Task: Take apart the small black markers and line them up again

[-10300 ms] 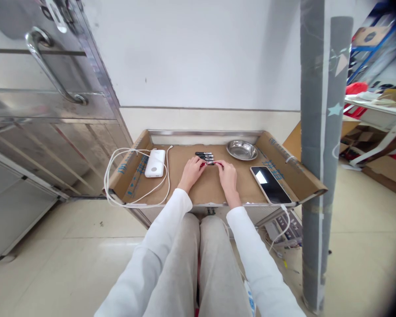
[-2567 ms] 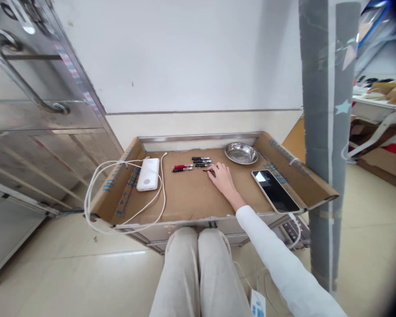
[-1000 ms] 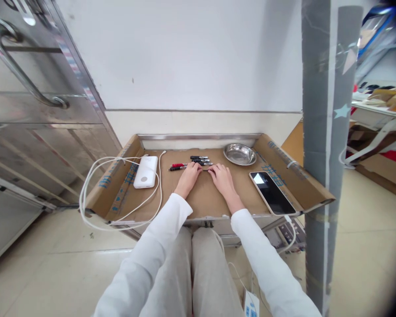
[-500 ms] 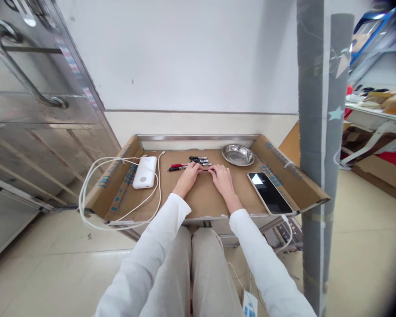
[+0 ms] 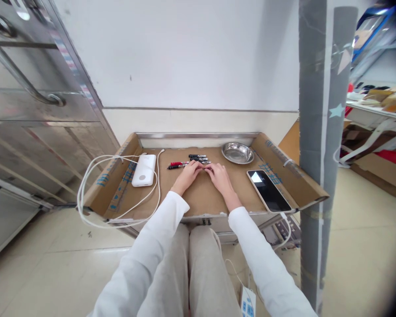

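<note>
Bending over the cardboard lining (image 5: 204,200) of a small table, the left hand (image 5: 188,175) and right hand (image 5: 220,177) come together at the fingertips, just in front of a few pens. The fingers are curled inward and hide whatever may lie between them, so I cannot tell whether either hand is clamped on something. A red pen (image 5: 175,163) lies flat to the left of the left hand, with a black pen (image 5: 175,167) just beside it on the near side; the left fingers cover the right ends of both. Beyond the fingertips, more black pens (image 5: 196,156) lie close together, pointing sideways. At the back right of the lining sits a shiny metal bowl (image 5: 237,153), near the pens but apart from them. A phone (image 5: 269,191) lies face up nearer the front right, a white cord (image 5: 289,231) running from its lower end. On the left lies a white power bank (image 5: 144,171), with a loose white cable (image 5: 159,185) looping around it and over the table's left edge.
</note>
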The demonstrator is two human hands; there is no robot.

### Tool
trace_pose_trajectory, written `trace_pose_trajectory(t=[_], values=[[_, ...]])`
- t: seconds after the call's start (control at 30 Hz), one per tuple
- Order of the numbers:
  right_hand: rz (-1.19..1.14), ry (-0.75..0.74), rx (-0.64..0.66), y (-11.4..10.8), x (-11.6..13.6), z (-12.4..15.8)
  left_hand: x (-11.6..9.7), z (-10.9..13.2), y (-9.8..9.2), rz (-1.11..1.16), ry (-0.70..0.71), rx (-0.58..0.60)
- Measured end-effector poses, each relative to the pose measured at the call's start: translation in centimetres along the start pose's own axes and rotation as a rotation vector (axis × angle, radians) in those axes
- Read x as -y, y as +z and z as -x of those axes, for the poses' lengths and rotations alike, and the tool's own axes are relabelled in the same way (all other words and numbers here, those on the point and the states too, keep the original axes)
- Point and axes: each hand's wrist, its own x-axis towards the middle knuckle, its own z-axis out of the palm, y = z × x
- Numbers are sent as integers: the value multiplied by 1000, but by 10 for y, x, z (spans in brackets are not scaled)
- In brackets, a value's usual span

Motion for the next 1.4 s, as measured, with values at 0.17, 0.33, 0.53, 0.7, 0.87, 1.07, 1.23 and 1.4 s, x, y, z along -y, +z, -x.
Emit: trace_pose_trajectory(t=[0.17, 0.33, 0.53, 0.7, 0.87, 1.07, 1.23, 1.4], values=[[29, -47, 18, -1, 2, 0, 2, 0, 2, 114, -27, -15], [96, 21, -87, -6, 5, 2, 0, -2, 4, -138, 42, 88], [20, 92, -228, -10, 3, 4, -13, 0, 2, -398, 56, 196], [13, 166, -225, -10, 0, 11, -22, 8, -1, -425, 97, 151], [99, 142, -187, -7, 4, 16, -22, 13, 0, -420, 37, -28], [129, 69, -131, -11, 15, 13, -20, 13, 0, -293, 46, -68], [-19, -154, 11, -11, 22, 14, -22, 16, -2, -246, -52, -155], [-9, -82, 32, -3, 22, 11, -27, 22, -7, -559, -283, -296]])
